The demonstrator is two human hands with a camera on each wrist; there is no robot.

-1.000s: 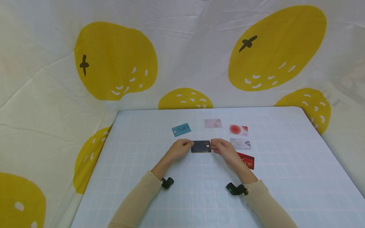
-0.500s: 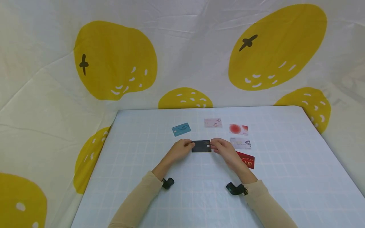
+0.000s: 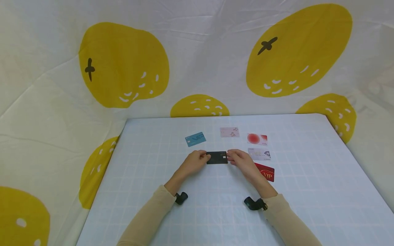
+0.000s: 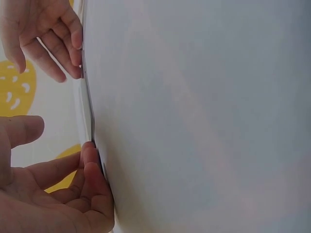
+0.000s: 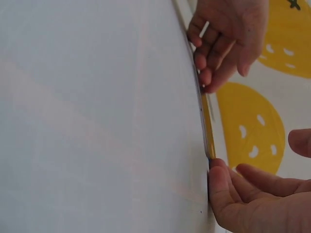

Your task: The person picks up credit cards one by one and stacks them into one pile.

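**Bare Hands Bracket a Black Card**

The black card (image 3: 217,158) lies on the pale table (image 3: 144,157), framed end to end by a person's two hands. The left hand (image 3: 194,161) meets it at 9 o'clock and the right hand (image 3: 241,160) at 3 o'clock, fingertips set against its short edges. Both wrist views show the thumbs raised, apart from the fingers, so neither hand appears clamped on the card. Seen edge-on, it could be one card or a thin stack; the views do not settle which.

It looks light, stiff and smooth, probably plastic: hard to break, quick to slide on the table. Lying flat, it gives little edge to hold. The short ends at 9 and 3 o'clock seem the best places to take it, with light, even pressure; too hard a squeeze could bow it or make it skid. A pinch would likely need one end tipped up first.

Around it lie a teal card (image 3: 195,139) at 10 o'clock, a pink card (image 3: 229,132) at 1, a red-dot card (image 3: 257,139) at 2, a pale card (image 3: 259,154) at 3, and, partly behind the right forearm, a red card (image 3: 267,173) between 3 and 4.
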